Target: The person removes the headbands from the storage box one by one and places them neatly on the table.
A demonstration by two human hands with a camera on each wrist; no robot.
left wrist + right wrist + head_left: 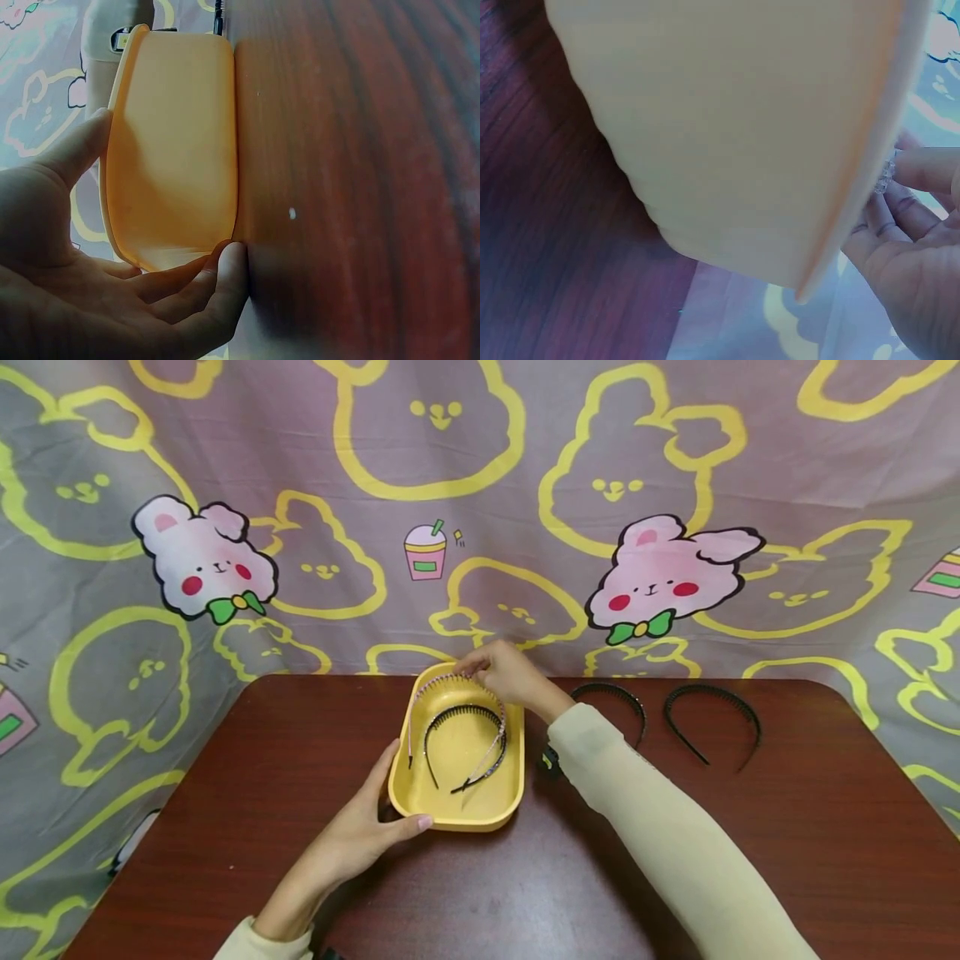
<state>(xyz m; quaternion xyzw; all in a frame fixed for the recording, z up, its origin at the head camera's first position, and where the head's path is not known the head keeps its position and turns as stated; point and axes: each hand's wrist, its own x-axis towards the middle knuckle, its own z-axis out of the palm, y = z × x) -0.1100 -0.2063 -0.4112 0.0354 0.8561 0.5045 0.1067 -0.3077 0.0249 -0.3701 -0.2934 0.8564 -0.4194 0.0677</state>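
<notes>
A yellow plastic box [459, 810] stands on the table, in view from above and from both sides. My left hand [356, 835] grips its near left corner, thumb at the rim and fingers along the side, as the left wrist view also shows. Inside lies a black toothed headband [465, 708]. Over the box's far end my right hand [513, 675] pinches a pink beaded headband [431, 683] near its top. That band's two ends point toward me, overlapping the black one. In the right wrist view, clear beads [886, 174] show between the fingertips, beyond the box wall.
To the right on the dark wooden table [825, 827] lie two more black toothed headbands, one [637, 703] partly behind the right sleeve and another [750, 714] farther right. A patterned cloth [480, 527] hangs at the table's back edge.
</notes>
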